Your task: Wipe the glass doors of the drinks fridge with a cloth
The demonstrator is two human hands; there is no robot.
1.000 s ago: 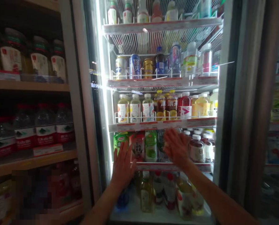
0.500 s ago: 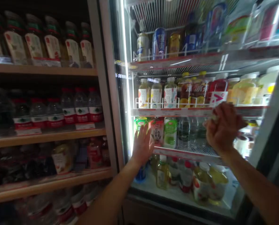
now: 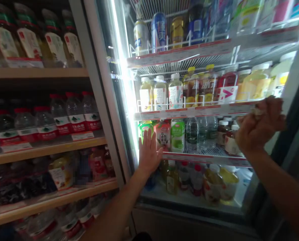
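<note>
My left hand point(image 3: 149, 152) lies flat with fingers stretched against the glass door point(image 3: 189, 182) of a lit drinks fridge, in front of its lower left shelves. Behind its fingertips stand a green bottle point(image 3: 144, 126) and a red-labelled bottle point(image 3: 163, 134). My right hand point(image 3: 251, 132) is closed around a crumpled brownish cloth point(image 3: 272, 112) at the right side of the door. The cloth appears to be against the glass, level with the third shelf. Part of it is hidden by my fingers.
Left of the fridge is an open wooden shelf unit point(image 3: 44, 147) with rows of red-capped water bottles point(image 3: 61, 115) and tea bottles point(image 3: 30, 36). A grey frame post point(image 3: 99, 83) divides it from the fridge. Inside are cans point(image 3: 159, 31) and several juice bottles point(image 3: 257, 82).
My right hand has moved right across the glass with the cloth. My left hand stays spread at the door's left side. The view has shifted slightly.
</note>
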